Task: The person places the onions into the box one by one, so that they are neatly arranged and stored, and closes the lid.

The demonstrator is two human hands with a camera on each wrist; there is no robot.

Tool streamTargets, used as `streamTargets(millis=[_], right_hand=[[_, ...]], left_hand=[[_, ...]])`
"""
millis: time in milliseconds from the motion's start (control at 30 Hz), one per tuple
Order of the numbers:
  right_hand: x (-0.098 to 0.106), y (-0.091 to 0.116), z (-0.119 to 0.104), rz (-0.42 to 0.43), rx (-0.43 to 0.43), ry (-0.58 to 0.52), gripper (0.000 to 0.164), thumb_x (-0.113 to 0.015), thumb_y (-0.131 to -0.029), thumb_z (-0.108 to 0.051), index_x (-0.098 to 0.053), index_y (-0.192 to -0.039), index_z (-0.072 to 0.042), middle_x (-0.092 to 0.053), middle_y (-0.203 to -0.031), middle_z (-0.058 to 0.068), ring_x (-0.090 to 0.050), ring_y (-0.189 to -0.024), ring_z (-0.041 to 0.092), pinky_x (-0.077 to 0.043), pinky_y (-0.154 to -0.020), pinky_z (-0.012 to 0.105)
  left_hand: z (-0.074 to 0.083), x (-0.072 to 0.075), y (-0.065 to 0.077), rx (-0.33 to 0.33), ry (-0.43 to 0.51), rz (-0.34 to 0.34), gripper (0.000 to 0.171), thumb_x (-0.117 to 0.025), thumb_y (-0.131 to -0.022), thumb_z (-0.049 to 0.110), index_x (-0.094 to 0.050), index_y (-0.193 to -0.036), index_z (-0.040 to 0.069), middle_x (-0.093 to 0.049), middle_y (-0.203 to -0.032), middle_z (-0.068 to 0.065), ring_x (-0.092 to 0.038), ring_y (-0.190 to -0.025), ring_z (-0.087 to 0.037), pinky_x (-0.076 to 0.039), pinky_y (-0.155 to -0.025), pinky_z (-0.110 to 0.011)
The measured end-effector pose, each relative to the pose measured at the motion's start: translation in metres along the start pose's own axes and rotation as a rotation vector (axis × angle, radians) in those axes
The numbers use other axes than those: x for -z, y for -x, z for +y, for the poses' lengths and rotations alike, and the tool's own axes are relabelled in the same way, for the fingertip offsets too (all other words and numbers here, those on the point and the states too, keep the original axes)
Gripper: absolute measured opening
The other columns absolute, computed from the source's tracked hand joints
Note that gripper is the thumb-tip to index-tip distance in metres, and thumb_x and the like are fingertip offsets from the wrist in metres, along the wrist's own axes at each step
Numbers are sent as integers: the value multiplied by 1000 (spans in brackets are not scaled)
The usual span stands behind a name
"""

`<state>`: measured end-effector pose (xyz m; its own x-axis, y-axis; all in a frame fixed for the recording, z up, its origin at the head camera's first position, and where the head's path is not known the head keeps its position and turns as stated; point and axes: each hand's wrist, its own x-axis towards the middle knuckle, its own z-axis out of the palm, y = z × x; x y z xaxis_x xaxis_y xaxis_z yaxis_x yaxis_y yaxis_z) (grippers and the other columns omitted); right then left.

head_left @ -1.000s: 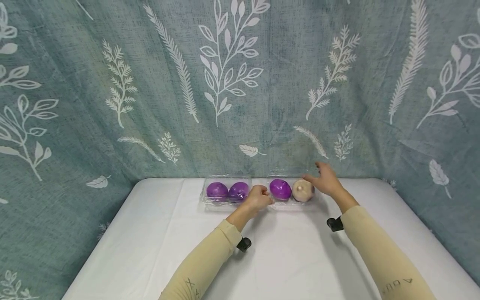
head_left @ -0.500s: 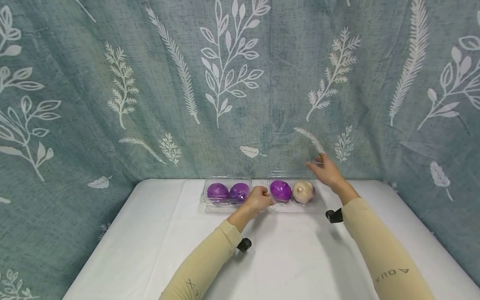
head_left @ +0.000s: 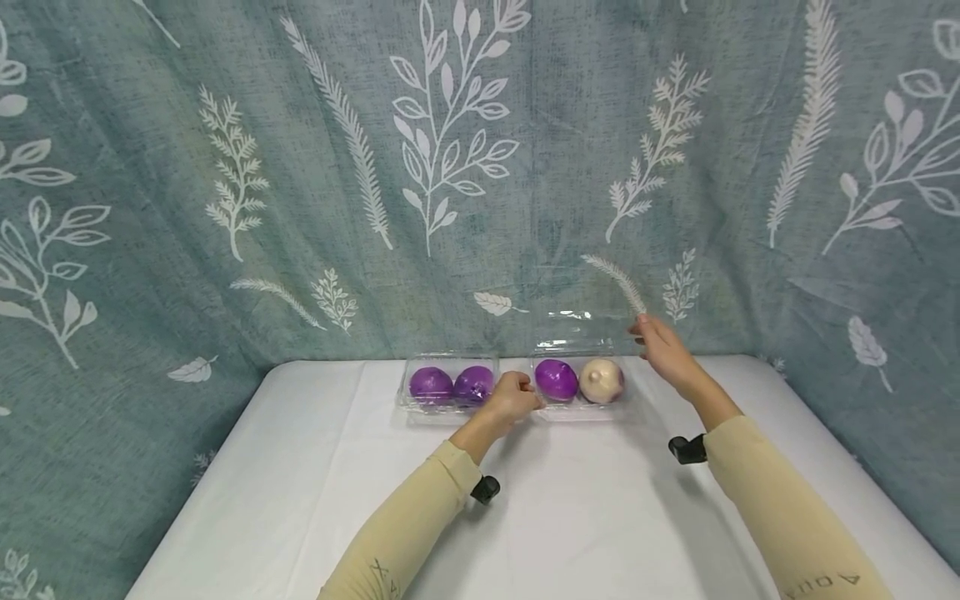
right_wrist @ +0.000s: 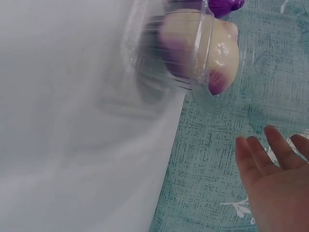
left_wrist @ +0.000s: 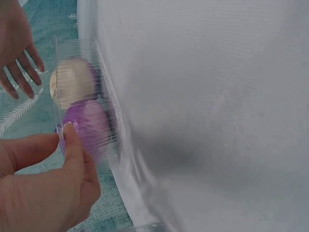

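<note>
A clear plastic clamshell box stands at the back of the table with its lid raised. Inside lie a glossy purple ball-shaped piece and a cream-and-purple one with a small nub, like toy vegetables. My left hand pinches the box's near left edge between thumb and index finger, as the left wrist view shows. Beside the box's right end, my right hand is up near the lid, its fingers extended and apart from the box in the right wrist view.
Just left of my left hand, a second clear box holds two purple round pieces. A white cloth covers the table. Directly behind the boxes hangs a green leaf-patterned curtain.
My right hand has lifted from the box's right end and shifted slightly right. The lid's glints now show higher against the curtain. My left hand keeps its place at the box edge.
</note>
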<state>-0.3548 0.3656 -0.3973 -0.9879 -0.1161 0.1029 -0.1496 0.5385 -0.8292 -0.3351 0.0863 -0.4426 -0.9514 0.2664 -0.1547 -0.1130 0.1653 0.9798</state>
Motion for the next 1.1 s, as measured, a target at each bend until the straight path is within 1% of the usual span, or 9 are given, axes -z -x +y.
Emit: streamTargets(millis=[100, 233, 367, 533, 633, 767, 900, 1000, 1100], right_hand=[[2, 6, -1, -15, 8, -12, 80, -11, -110, -51, -19, -155, 14, -31, -154, 37, -26, -145, 55, -35, -116, 66], [1, 14, 0, -35, 5, -11, 80, -10, -111, -49, -27, -151, 17, -30, -154, 38, -26, -144, 56, -36, -116, 65], [2, 19, -1, -84, -14, 25, 80, -12, -111, -51, -22, -154, 16, -22, -159, 37, -22, -146, 55, -35, -117, 64], [4, 26, -1, -150, -40, 57, 67, -15, -114, -36, -19, -155, 16, -18, -160, 38, -20, -146, 56, -36, -117, 63], [3, 32, 0, -193, -52, 80, 62, -20, -114, -31, -17, -156, 14, -18, -160, 38, -20, -147, 54, -35, -117, 63], [1, 39, 2, -250, -63, 105, 60, -24, -114, -29, -15, -158, 11, -16, -161, 36, -21, -147, 54, -34, -118, 64], [0, 43, 5, -266, -65, 127, 56, -28, -113, -20, -16, -158, 12, -18, -160, 38, -27, -143, 56, -37, -115, 66], [-4, 45, 8, -259, -72, 156, 56, -33, -112, -18, -19, -158, 10, -20, -159, 38, -32, -141, 56, -40, -111, 67], [-9, 48, 10, -251, -72, 184, 58, -37, -111, -18, -18, -158, 9, -20, -159, 38, -33, -140, 56, -43, -107, 68]], left_hand=[[0, 0, 0, 0, -6, 2, 63, -55, -87, -21, -34, -146, -21, -53, -118, -21, -64, -107, -31, -58, -98, -34], [-2, -1, 0, -8, -9, 5, 62, -55, -87, -21, -35, -145, -22, -52, -110, -16, -65, -105, -31, -59, -96, -32], [-2, 0, -2, -20, -11, 15, 59, -55, -87, -20, -37, -144, -22, -49, -103, -11, -63, -103, -29, -60, -93, -32], [-1, 0, -2, -18, -1, -3, 62, -55, -86, -21, -36, -145, -21, -45, -98, -8, -54, -96, -22, -59, -94, -33], [-1, 0, -1, -7, -3, -10, 64, -54, -86, -20, -35, -147, -20, -44, -98, -7, -53, -97, -21, -59, -95, -33], [-2, -1, 1, 2, -31, -6, 60, -53, -89, -18, -36, -147, -18, -44, -101, -7, -55, -103, -23, -59, -94, -32], [-2, -2, 4, 13, -60, -26, 58, -52, -94, -11, -33, -149, -17, -50, -105, -10, -62, -105, -27, -59, -96, -34], [-1, -2, 9, 42, -94, -52, 61, -57, -99, -1, -28, -151, -16, -57, -114, -17, -67, -105, -30, -55, -104, -41], [1, -1, 17, 89, -125, -90, 74, -64, -101, 13, -21, -154, -15, -59, -125, -24, -69, -104, -30, -46, -113, -49]])
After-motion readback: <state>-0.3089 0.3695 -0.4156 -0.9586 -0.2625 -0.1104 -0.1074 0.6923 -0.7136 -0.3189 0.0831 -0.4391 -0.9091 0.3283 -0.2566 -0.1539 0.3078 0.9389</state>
